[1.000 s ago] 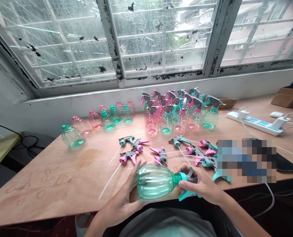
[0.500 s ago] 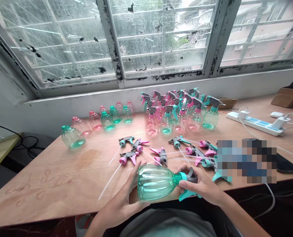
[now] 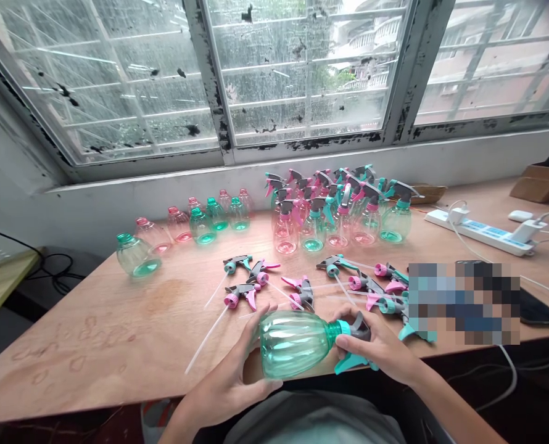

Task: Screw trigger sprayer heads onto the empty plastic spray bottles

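A clear green spray bottle (image 3: 293,345) lies sideways in the air near the table's front edge, its base to the left. My left hand (image 3: 226,377) is curved around the base, thumb below and fingers above. Closed around the neck end, my right hand (image 3: 388,348) grips the grey-and-teal spray head (image 3: 359,328), which sits on the bottle's mouth; its teal trigger points down. Just beyond my hands lie loose spray heads with thin tubes, such as a pink-and-grey one (image 3: 241,295) and a teal-and-grey one (image 3: 334,265).
Bottles without heads, such as a green one (image 3: 138,256), stand at the back left. Several bottles with spray heads (image 3: 312,231) are grouped by the window wall. A power strip (image 3: 480,231) with cables and a dark phone (image 3: 540,307) are on the right.
My hands hold the bottle and spray head almost as before. The bottle's base end has dipped very slightly.
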`<state>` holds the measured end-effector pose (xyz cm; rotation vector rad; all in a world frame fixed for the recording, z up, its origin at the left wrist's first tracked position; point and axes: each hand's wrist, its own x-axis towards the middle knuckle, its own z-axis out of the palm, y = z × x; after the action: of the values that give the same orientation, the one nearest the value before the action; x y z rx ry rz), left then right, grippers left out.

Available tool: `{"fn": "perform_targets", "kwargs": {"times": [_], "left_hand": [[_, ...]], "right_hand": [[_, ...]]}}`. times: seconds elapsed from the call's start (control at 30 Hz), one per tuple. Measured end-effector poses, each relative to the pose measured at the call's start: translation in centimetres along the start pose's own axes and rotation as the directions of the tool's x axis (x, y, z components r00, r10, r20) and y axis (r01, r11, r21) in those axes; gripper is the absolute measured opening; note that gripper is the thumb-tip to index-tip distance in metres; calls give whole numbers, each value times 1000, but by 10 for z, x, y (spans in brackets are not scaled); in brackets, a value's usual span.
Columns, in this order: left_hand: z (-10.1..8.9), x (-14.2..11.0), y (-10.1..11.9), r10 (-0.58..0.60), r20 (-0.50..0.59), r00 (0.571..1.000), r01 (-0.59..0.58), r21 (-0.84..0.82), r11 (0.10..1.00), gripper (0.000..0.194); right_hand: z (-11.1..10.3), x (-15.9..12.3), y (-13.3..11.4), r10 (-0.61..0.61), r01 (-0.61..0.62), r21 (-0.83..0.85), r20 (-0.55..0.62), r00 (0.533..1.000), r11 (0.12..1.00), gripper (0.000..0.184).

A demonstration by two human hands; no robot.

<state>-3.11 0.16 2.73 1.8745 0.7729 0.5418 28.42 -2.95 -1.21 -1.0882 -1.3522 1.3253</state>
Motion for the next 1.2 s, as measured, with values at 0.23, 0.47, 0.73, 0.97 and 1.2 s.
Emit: {"fn": "perform_targets", "kwargs": {"times": [0.23,0.47,0.73,0.97,1.2], "left_hand": [[1,-1,3,-27,-14,1000,28,69,997,100],[1,1,7,-40,2,999,40,70,997,102],[2,0,1,-5,17,1000,6,-58,998,96],[0,1,2,-66,-15,998,66,-15,998,99],[0,-1,1,-41,-7,999,41,-38,998,99]], "right_hand": [[3,0,-5,2,-2,65,0,1000,998,36],[4,-1,-6,5,-5,64,9,1000,998,37],[4,-2,-6,-6,6,87,4,1000,996,35],[4,-2,-5,0,-1,97,12,1000,995,35],[4,-2,-8,-4,2,104,17,1000,995,34]]}}
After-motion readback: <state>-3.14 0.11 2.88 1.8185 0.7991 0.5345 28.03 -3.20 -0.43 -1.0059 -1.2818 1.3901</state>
